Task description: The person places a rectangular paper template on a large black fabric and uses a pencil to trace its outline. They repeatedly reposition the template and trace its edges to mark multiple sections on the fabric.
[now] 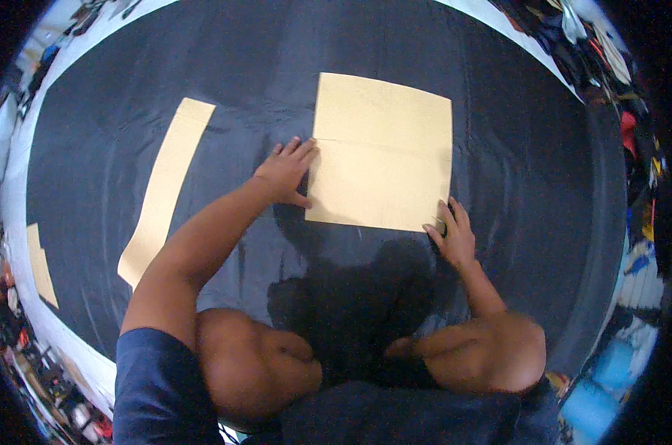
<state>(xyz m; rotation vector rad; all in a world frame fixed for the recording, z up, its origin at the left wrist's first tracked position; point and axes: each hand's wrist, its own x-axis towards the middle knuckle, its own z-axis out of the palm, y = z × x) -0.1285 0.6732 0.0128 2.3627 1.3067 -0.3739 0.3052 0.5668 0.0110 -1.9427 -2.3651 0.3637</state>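
Tan card (380, 156), rectangular with a faint crease across the middle, lying flat on black cloth (529, 185) spread over the bench (24, 215). Pinning its left edge with the left hand (285, 172), fingers flat and spread, grip open, holding nothing. Resting the right hand (452, 236) at the card's lower right corner, fingers curled, perhaps round something small; cannot tell whether that grip is closed on anything. Looks like holding the card steady on the cloth, probably for marking along its edge. Calls next for steady pressure from the left, so that card and cloth do not shift. Well apart on the left: a long tan strip (165, 189), slightly bent, and a smaller tan piece (40, 271) at the cloth's edge. Coloured clutter (633, 148) beyond the bench on the right, too blurred to tell.
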